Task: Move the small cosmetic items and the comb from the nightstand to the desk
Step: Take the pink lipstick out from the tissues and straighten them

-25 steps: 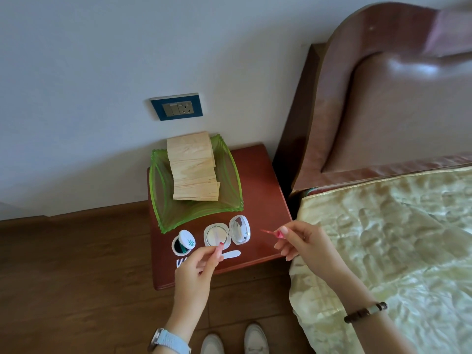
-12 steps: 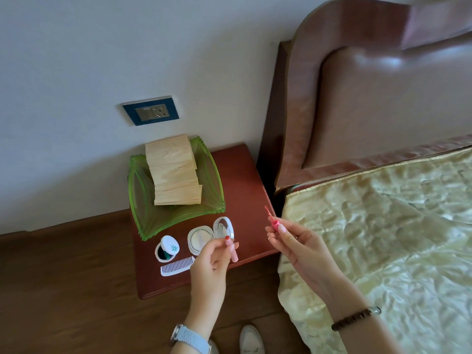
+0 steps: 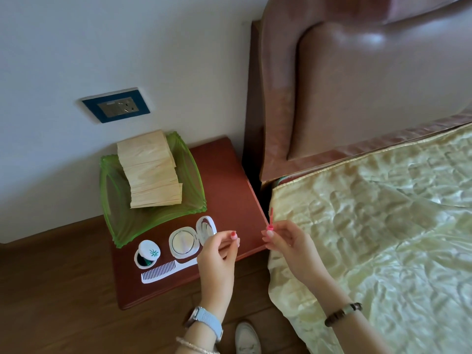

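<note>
A: Progress? Hardly begun; nothing visibly moved.
B: Near the compact (image 3: pixel 184 242) on the nightstand (image 3: pixel 229 175): left hand (image 3: pixel 217 254) pinches a small tube, right hand (image 3: pixel 286 241) pinches a pink wand (image 3: pixel 270 221).
A: Counts?
B: One comb (image 3: pixel 163 272) in front, one jar (image 3: pixel 146 254) beside, one green tray (image 3: pixel 112 195) behind.

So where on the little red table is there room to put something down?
The nightstand is bare on its right side, between the green tray and the bed. There is a thin bare strip at the front edge, below the comb. The front left is crowded: small jar, open compact, comb, with the left hand over them.
</note>
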